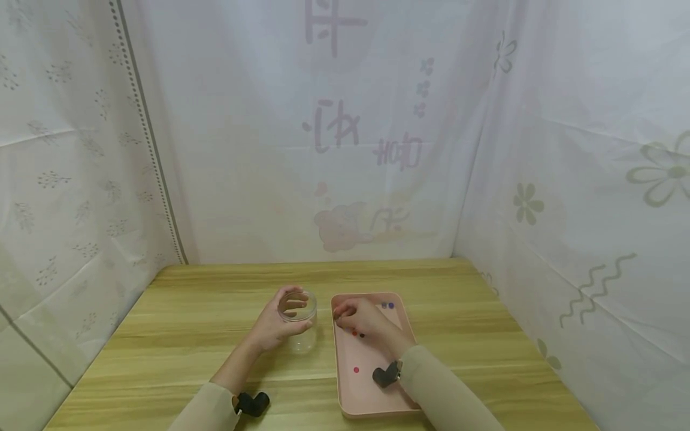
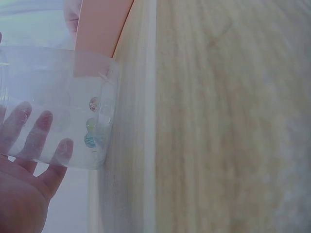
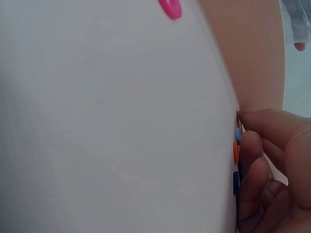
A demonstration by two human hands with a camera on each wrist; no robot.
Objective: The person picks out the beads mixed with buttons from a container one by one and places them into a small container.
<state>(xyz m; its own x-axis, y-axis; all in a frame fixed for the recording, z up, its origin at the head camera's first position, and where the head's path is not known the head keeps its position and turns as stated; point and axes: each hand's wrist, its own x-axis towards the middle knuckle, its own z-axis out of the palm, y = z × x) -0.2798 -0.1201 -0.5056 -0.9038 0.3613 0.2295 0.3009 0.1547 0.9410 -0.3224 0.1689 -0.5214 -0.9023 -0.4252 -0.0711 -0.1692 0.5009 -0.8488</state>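
- Beads (image 1: 358, 333) lie on floor of pink tray (image 1: 372, 407), w/ a cluster right under fingertips of right hand (image 1: 358, 316), toward tray's 11 o'clock corner
- Clear jar (image 1: 297, 306) stands on wooden table (image 1: 188, 323) just beside tray's left wall, at 9 o'clock from right hand; jar upright, mouth up
- Left hand (image 1: 277, 326) is wrapped round jar, fingers curled on its wall; fingers (image 2: 43, 127) are seen through plastic in left wrist view
- Right hand is curled down onto cluster; whether a bead is actually pinched cannot be told
- Right hand is nearer the beads; jar mouth sits close to its left, tray's long axis runs 6 to 12 o'clock
- Counts: 1 jar, 1 tray; in tray 2 purple beads (image 1: 387, 305) at 12 o'clock end, 1 pink bead (image 1: 356, 370) toward 6 o'clock, approx. 4 at fingertips in right wrist view (image 3: 236, 153)
- Approx. 3 beads (image 2: 91, 127) are already inside jar, at its base
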